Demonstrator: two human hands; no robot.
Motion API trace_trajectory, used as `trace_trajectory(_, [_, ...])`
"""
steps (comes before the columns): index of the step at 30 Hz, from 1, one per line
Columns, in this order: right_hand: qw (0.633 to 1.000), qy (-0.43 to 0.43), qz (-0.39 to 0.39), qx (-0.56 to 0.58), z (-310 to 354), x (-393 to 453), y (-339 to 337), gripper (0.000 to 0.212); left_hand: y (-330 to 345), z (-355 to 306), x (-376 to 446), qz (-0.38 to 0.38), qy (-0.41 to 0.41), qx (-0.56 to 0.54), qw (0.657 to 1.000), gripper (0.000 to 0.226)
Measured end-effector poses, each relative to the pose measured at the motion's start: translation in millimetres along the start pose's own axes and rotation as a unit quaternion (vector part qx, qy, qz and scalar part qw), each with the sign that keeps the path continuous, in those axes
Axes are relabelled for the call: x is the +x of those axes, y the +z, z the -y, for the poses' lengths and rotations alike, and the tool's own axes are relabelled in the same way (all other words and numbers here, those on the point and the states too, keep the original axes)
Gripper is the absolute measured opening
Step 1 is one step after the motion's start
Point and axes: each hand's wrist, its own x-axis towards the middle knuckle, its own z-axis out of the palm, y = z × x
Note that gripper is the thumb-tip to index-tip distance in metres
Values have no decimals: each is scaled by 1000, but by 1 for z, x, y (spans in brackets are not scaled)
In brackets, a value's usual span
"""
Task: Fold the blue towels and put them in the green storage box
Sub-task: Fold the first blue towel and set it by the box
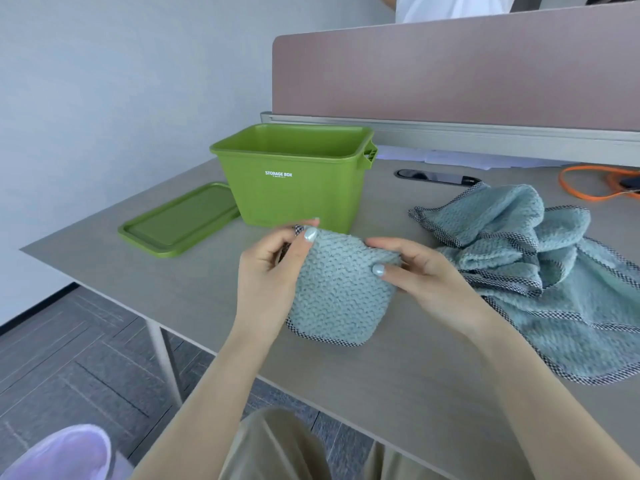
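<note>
Plainly "STORAGE BOX" on green box (294,188)

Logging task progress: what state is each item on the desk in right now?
storage box: upright, open, lid off
lid: flat on the desk, left of box
folded towel: folded small, held by both hands
left hand: gripping towel
right hand: gripping towel
towel pile: crumpled, unfolded

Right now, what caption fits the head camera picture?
Both hands hold a folded blue towel before the open green storage box.
</note>
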Motion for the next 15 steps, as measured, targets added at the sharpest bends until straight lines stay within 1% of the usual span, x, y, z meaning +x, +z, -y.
trace_trajectory(2, [1000, -9, -21, 10, 1, 0, -1, 29, 1, -1, 0, 28, -8, -10, 1000, 19])
trace_trajectory(4, [997, -26, -77, 8, 1, 1, -1, 25, 3, 1, 0, 61, -4, 0, 998, 13])
trace_trajectory(6, [988, -35, -151, -19, -1, 2, -4, 23, 4, 4, -1, 79, -1, 9, 997, 16])
trace_trajectory(8, [979, -43, -190, -56, -1, 2, -8, 25, 8, 3, -1, 88, -7, -14, 996, 22])
trace_trajectory(9, [980, -48, -188, -44, 0, 2, -10, 25, 10, 3, -1, 91, -15, -35, 995, 27])
trace_trajectory(10, [983, -45, -176, 9, 2, 1, -10, 23, 13, 2, -1, 94, -25, -62, 993, 29])
trace_trajectory(11, [983, -24, -157, 87, 2, 0, -10, 21, 16, 2, 1, 95, -34, -89, 991, 28])
trace_trajectory(12, [977, 16, -133, 165, 2, -1, -9, 23, 18, 3, 2, 98, -47, -117, 987, 26])
trace_trajectory(13, [968, 65, -111, 217, 2, -1, -8, 34, 21, 4, 3, 100, -67, -150, 981, 24])
trace_trajectory(14, [960, 109, -92, 240, 2, -2, -7, 47, 24, 6, 5, 104, -98, -188, 972, 23])
trace_trajectory(15, [955, 139, -75, 252, 0, -2, -7, 53, 26, 8, 6, 109, -128, -220, 961, 25])
